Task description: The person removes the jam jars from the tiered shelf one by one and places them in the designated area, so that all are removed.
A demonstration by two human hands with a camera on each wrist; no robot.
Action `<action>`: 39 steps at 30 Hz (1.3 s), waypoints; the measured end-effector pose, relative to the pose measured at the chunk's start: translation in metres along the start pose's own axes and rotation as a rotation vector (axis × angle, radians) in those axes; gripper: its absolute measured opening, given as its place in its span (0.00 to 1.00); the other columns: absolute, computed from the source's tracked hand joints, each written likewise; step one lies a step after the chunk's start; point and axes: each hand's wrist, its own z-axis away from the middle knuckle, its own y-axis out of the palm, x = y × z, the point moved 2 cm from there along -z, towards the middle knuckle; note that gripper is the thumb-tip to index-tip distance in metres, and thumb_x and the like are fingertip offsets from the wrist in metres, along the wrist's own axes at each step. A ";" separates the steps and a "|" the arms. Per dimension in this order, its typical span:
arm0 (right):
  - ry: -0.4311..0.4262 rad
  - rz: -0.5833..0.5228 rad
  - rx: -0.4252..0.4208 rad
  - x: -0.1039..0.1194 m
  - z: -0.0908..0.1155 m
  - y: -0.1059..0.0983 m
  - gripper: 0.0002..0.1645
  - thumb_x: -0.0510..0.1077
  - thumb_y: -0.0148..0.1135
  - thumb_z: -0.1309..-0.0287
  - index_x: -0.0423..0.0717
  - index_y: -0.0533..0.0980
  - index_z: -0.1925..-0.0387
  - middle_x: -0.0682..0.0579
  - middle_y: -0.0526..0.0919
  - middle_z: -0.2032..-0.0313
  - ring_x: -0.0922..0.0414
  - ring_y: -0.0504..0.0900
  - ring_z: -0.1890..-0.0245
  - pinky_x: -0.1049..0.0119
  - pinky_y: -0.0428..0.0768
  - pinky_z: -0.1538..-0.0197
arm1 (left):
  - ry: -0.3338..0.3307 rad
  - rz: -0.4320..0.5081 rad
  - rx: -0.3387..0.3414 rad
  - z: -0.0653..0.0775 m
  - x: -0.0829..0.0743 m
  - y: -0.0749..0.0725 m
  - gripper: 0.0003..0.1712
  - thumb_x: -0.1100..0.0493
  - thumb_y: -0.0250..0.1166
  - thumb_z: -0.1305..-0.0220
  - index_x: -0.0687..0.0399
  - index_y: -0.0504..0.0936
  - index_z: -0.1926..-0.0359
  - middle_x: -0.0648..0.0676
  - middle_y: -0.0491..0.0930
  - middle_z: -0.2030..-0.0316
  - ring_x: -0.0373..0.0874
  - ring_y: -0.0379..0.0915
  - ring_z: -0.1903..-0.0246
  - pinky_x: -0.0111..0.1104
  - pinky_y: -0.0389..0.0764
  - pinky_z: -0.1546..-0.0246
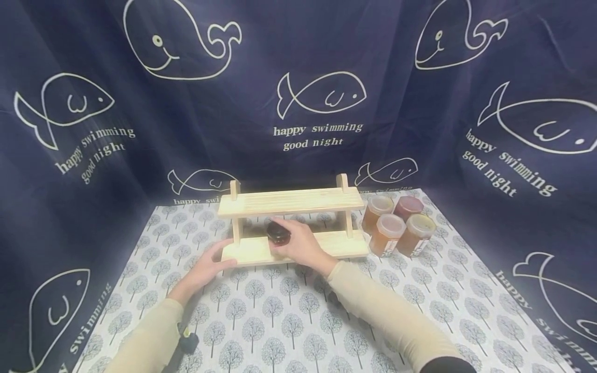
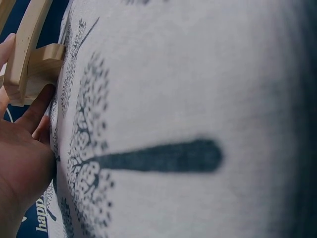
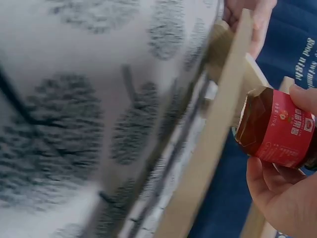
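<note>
A two-tier rack of pale wood stands at the far side of the table, with its upper shelf (image 1: 291, 201) above its lower shelf (image 1: 326, 246). My right hand (image 1: 300, 243) reaches in at the front and grips a small jar (image 1: 279, 234) with a dark lid. In the right wrist view this jar shows a red label (image 3: 282, 130) and a many-sided glass base, just over the lower shelf. My left hand (image 1: 210, 267) holds the left end of the lower shelf, thumb at the front and fingers behind, steadying against the wood in the left wrist view too.
Right of the rack, close to its end, stand several lidded jars: two amber ones (image 1: 387, 238) (image 1: 416, 238) in front, another amber jar (image 1: 377, 215) and a reddish jar (image 1: 409, 207) behind. A tree-print cloth (image 1: 289, 326) covers the table. Dark blue curtains (image 1: 317, 41) surround it.
</note>
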 end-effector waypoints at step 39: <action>0.158 -0.260 -0.106 -0.041 0.031 -0.163 0.53 0.32 0.79 0.57 0.51 0.68 0.27 0.41 0.84 0.48 0.48 0.86 0.54 0.67 0.86 0.56 | 0.039 0.014 -0.004 -0.002 0.001 -0.001 0.45 0.43 0.71 0.39 0.44 0.63 0.25 0.58 0.57 0.24 0.62 0.46 0.25 0.68 0.39 0.30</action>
